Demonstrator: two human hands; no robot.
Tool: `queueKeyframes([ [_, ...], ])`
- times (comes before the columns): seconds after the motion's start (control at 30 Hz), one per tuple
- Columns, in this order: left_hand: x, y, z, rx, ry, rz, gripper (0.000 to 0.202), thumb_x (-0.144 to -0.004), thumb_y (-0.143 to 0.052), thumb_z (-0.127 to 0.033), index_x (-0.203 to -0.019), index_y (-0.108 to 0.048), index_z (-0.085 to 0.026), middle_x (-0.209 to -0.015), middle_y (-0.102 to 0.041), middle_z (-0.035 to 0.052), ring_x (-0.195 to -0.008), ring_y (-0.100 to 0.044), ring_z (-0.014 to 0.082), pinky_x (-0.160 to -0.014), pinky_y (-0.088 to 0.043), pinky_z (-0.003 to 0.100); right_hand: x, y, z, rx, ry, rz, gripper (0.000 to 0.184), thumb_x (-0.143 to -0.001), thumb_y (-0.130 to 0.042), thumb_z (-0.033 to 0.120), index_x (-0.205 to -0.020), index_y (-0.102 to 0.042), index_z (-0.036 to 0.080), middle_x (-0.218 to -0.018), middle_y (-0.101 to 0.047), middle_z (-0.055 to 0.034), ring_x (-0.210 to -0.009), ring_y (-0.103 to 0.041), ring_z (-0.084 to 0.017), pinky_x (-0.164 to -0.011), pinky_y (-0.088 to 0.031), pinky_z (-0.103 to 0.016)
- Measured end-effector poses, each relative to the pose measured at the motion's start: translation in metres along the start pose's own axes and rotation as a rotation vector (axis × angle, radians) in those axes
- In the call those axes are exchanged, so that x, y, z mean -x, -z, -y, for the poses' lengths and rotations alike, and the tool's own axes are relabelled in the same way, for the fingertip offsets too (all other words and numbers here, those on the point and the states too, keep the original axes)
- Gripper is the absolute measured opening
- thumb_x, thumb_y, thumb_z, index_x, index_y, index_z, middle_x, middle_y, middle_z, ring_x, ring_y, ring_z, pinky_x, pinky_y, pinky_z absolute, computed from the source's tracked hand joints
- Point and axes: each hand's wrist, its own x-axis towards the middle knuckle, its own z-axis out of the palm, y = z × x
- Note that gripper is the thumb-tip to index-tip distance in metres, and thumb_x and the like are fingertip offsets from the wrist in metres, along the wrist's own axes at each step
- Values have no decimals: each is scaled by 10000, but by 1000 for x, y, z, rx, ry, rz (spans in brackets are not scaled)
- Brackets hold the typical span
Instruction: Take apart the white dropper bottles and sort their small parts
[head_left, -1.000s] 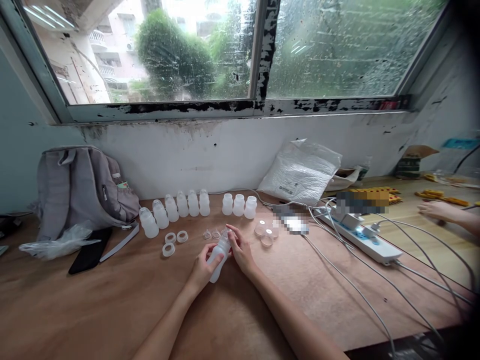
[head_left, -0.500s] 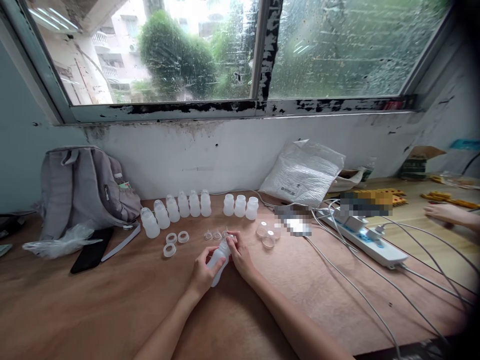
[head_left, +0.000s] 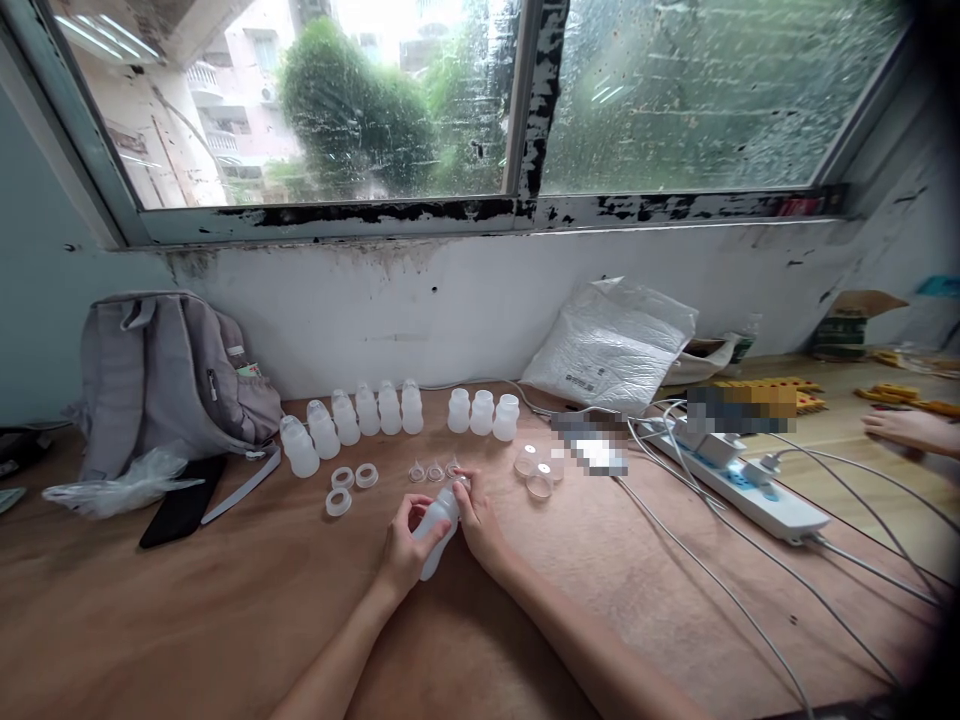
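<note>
A frosted baby bottle (head_left: 433,518) leans between my hands, its top pointing away and to the right. My left hand (head_left: 407,545) wraps round its body. The fingers of my right hand (head_left: 480,520) are closed on the top end, hiding most of it. Just beyond lie three small clear nipples (head_left: 435,472) in a row. To their left are three white screw rings (head_left: 339,502). Three clear domed caps (head_left: 538,486) lie to the right. Several capped bottles (head_left: 346,418) stand along the back, with three open-necked bottles (head_left: 482,412) to their right.
A grey backpack (head_left: 161,370), a plastic bag (head_left: 124,483) and a black flat item (head_left: 180,505) sit at left. At right are a silvery mailer bag (head_left: 611,345), a power strip (head_left: 772,505) and trailing cables. Another person's hand (head_left: 911,430) is at the far right.
My right hand has shifted slightly down at the bottle's top, and the bottle has moved a little toward me. My left hand keeps its hold. The other things stay in place.
</note>
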Motion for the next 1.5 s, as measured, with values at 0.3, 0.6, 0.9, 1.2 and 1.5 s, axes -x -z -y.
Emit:
queueKeyframes([
  [0.3,-3,3,-11,-245,-136,18,328,-730,-533,-358,-997,-452,-185,-888,-590,58,-785,-571,172,-693,-445,283,0,0,10,-147,29,75,370,-851,-360,350,-1199,-303,240,-738,-532,18,-652,-522,-134,-632,-429,-263],
  [0.6,-11,8,11,-740,-146,112,473,-668,-565,-437,-1026,-475,-142,-943,-583,112,-913,-541,257,-787,-411,390,3,6,33,22,106,157,280,-773,-490,383,-996,-473,214,-786,-564,-20,-654,-545,-138,-526,-439,-232],
  [0.9,-10,11,17,-869,-219,31,647,-606,-589,-553,-1083,-439,-143,-963,-576,116,-946,-517,281,-869,-342,430,-11,8,66,269,223,224,241,-718,-528,299,-940,-510,208,-851,-580,-30,-666,-530,-134,-550,-432,-242],
  [1.2,-5,22,7,-855,-223,65,549,-622,-577,-558,-977,-500,-146,-971,-555,120,-934,-504,267,-801,-379,380,-38,18,95,683,232,438,296,-598,-656,311,-863,-545,243,-705,-613,18,-539,-517,-124,-463,-308,-210],
  [1.5,-4,22,15,-873,-230,57,671,-604,-616,-516,-1124,-420,-141,-1077,-521,128,-1033,-454,278,-871,-338,406,-51,17,109,868,263,374,223,-668,-614,412,-786,-592,225,-707,-626,-27,-616,-559,-175,-491,-306,-231],
])
